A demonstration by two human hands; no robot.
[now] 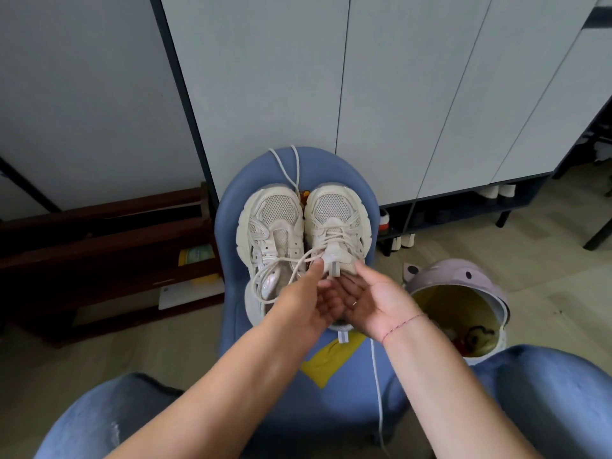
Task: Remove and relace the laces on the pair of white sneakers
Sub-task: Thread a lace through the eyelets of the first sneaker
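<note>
Left hand [306,294] reaching in from the lower left, thumb stretched forward with its tip on the lace [291,259] where the strands cross between the two shoes. Other fingers bent toward the palm of the right hand [374,293]; cannot tell whether a strand is pinched or only touched. Right hand turned palm up and leftward, fingers fairly straight, their tips hidden behind the left hand's fingers, thumb resting against the collar of the right-side sneaker [336,223]. Hands close together, overlapping at the fingers, just over that shoe's opening. Ring on one finger, thin red thread round the right wrist.

Both white sneakers side by side, touching, on a blue stool [228,233], toes pointing away. Right-side sneaker laced across the front. Left-side sneaker [270,233] unlaced at the front, with a loose loop of lace lying over its tongue and opening. Two strands running from between the toes over the stool's far edge, ends out of sight. Another white cord [376,376] dropping from under the right hand down the stool's front. Upper end hidden by the wrist, so unclear which shoe it belongs to. Heels of both shoes covered by hands and forearms. Yellow patch [331,359] on the seat, partly hidden. Lilac bin [460,279] just right of the stool, contents hard to make out.
</note>
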